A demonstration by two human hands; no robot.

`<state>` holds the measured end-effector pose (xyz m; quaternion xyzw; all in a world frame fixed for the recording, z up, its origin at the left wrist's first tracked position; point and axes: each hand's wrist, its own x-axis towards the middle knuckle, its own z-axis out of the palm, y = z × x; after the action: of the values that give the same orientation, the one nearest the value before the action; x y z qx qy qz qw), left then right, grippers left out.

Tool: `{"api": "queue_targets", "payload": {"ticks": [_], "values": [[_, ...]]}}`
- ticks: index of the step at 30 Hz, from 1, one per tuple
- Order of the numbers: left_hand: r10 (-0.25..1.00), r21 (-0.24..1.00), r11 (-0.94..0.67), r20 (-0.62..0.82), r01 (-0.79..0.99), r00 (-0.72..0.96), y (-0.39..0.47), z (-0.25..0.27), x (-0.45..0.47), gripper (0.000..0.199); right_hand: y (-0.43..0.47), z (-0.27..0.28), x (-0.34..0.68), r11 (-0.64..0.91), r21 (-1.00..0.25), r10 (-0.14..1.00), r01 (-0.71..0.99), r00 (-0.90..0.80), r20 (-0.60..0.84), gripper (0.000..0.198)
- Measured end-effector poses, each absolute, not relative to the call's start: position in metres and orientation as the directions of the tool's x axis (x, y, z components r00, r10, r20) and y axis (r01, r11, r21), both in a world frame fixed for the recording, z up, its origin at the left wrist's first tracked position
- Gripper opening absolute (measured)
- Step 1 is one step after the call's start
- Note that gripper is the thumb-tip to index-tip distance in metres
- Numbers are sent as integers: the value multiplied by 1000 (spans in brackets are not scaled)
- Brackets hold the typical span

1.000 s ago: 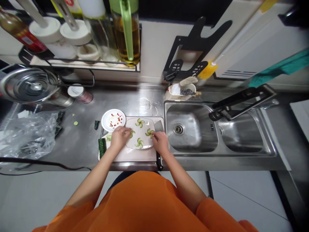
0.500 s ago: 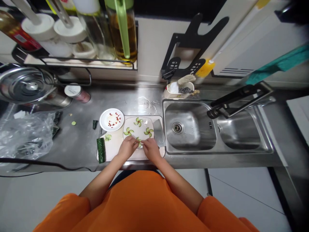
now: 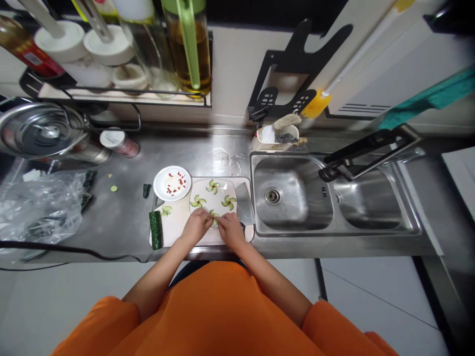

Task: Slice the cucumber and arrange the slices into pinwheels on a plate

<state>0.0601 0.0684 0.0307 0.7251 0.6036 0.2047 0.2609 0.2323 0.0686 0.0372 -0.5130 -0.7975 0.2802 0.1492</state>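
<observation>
A square white plate [image 3: 218,194] lies on the cutting board [image 3: 177,237], bearing several pinwheels of thin cucumber slices [image 3: 213,186] with red bits at their centres. My left hand [image 3: 196,227] and my right hand [image 3: 232,230] meet at the near edge of the plate. Both have their fingertips pinched on the nearest pinwheel's cucumber slices [image 3: 213,221], which the fingers partly hide. Right of the plate, a cleaver [image 3: 244,202] lies flat, its handle mostly under my right hand. A round white dish [image 3: 160,184] at the board's upper left holds small red pieces.
A length of cucumber [image 3: 156,230] lies across the board's left edge, near more slices [image 3: 166,210] and a cucumber end [image 3: 146,190]. A plastic bag [image 3: 40,207] sits far left. The double sink [image 3: 293,193] with its black tap [image 3: 349,153] adjoins the board. Bottles [image 3: 187,49] stand on a rack.
My right hand has shifted very slightly, showing a bit more of the cleaver's dark handle. Both hands stay at the same near pinwheel; nothing else has visibly moved.
</observation>
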Motion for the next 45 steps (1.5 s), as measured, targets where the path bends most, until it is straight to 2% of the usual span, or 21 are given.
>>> {"api": "queue_targets", "payload": {"ticks": [22, 27, 34, 45], "values": [[990, 700, -82, -25, 709, 138, 68, 33, 59, 8, 70, 37, 230, 325, -583, 901, 744, -431, -47, 22], [994, 705, -66, -19, 706, 111, 70, 34, 57, 7, 72, 36, 230, 280, -589, 923, 758, -382, -54, 20], [997, 698, -50, -2, 714, 71, 68, 34, 52, 6, 83, 39, 223, 227, -528, 937, 818, -330, -109, 15], [999, 685, -48, 15, 727, 52, 67, 34, 47, 8, 88, 39, 216, 197, -475, 938, 858, -305, -161, 20]]}}
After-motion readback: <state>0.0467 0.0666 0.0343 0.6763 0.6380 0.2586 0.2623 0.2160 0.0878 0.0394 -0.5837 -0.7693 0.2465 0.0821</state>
